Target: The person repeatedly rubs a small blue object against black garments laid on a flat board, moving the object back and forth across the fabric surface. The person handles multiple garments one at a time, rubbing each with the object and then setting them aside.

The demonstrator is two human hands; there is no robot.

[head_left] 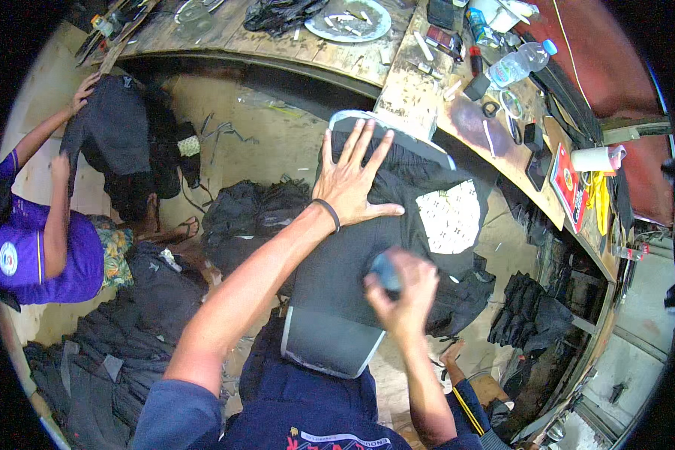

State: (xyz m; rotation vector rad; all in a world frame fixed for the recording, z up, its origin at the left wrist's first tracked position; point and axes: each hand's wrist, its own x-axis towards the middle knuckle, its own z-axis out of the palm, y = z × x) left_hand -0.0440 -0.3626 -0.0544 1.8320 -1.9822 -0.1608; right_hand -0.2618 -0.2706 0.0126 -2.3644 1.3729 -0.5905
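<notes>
A black garment (330, 262) is stretched over a long board (330, 345) with a pale rim, which juts from the workbench toward my body. My left hand (350, 184) lies flat on the cloth near the board's far end, fingers spread and a dark band at the wrist. Closer to me, my right hand (412, 296) grips a small blue-grey block (385, 271) against the garment. Motion blurs this hand, and the block's exact kind is unclear. Beside the board, a white patterned lining piece (450, 217) shows on the garment's right part.
A wooden workbench (465, 112) carries a plate (349, 21) of white sticks, a water bottle (519, 64) and a red booklet (568, 187). Dark clothes (127, 345) lie heaped at left. A person in purple (75, 247) handles dark trousers (116, 120). Another person's leg (465, 401) shows lower right.
</notes>
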